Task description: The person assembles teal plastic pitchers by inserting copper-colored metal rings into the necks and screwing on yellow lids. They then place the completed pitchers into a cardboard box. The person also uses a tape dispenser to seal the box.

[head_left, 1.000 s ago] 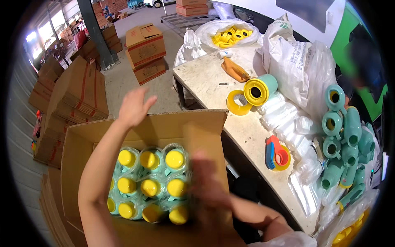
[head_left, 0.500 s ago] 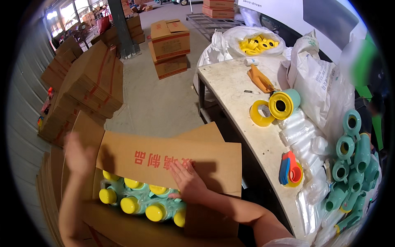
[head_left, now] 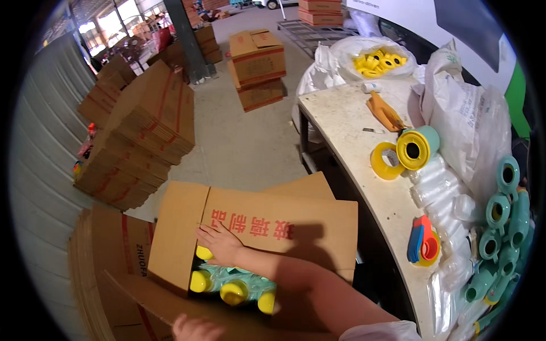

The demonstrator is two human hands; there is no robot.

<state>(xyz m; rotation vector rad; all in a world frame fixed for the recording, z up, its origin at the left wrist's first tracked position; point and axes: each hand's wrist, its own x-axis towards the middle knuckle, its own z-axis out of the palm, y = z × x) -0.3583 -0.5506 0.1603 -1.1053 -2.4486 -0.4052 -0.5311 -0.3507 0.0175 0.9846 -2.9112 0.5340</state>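
Observation:
A brown cardboard box [head_left: 267, 224] stands in front of me, filled with teal bottles with yellow caps [head_left: 233, 291] wrapped in clear film. Its far flap is folded down over most of them, and a side flap [head_left: 176, 233] is folded in at the left. My right hand [head_left: 219, 244] lies flat with fingers spread on the edge of the far flap, just above the bottles. Only the knuckles of my left hand [head_left: 196, 328] show at the bottom edge, against the near flap [head_left: 153, 301].
A pale table [head_left: 341, 125] runs along the right with yellow tape rolls [head_left: 387, 161], a blue and red tape dispenser [head_left: 424, 247], teal bottles [head_left: 500, 210] and white sacks. A bag of yellow caps [head_left: 378, 59] sits behind. Flat cardboard stacks [head_left: 142, 131] and closed boxes [head_left: 256, 62] stand on the floor.
The far flap has come down over the bottles with my right hand on it. The left side flap has folded in, and my left hand has dropped from there to the near flap.

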